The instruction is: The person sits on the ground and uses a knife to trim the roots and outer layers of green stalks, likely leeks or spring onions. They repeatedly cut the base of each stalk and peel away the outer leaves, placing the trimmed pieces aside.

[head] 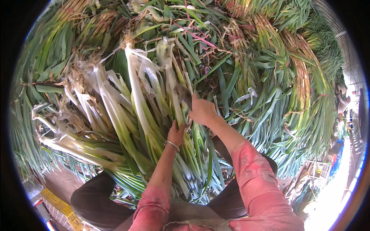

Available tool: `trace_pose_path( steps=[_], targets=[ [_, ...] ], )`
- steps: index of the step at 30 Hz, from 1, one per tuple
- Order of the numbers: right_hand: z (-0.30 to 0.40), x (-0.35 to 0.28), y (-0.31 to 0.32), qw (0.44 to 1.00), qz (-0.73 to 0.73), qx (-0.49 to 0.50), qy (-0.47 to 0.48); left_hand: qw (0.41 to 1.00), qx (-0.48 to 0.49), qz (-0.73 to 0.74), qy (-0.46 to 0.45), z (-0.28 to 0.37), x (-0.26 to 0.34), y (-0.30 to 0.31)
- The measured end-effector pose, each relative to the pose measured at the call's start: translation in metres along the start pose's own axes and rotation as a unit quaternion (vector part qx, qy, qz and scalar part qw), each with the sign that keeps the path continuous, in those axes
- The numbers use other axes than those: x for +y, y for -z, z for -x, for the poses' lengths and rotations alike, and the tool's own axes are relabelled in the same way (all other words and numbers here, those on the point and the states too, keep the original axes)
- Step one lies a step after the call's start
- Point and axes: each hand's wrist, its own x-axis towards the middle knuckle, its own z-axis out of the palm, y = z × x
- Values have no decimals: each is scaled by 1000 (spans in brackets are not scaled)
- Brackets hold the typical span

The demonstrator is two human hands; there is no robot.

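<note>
My left hand (175,135), with a bracelet on the wrist, holds a long green onion stalk (175,104) at its lower, greener part. The stalk's root end is blurred. Just to the right, my right hand (202,109) is closed around a dark, blurred tool (184,93), possibly a knife, alongside the stalk. Its handle is hidden in the fist. To the left lie several thick green onions (138,86) with white shafts, ragged peeling skins and bushy roots pointing away from me. Their green leaves (134,176) run back towards my lap.
Bundles of green onions (297,75), some tied with pink string, are heaped ahead and at both sides. Loose pink string (199,39) lies on the heap. A yellow plastic crate (59,206) stands at lower left. Someone (342,98) is partly visible at the far right.
</note>
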Motion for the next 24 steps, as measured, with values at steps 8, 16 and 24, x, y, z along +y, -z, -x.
trace_pose_path(
  steps=[8,16,24],
  targets=[
    [14,32,32,999,26,-7,25,974,203,-5,-104,66,34,58],
    [46,108,16,989,-85,-118,-18,957,179,78,-213,2,101,-1],
    [54,98,29,948,-226,-214,-65,961,64,-267,6,-93,-19,-101]
  ],
)
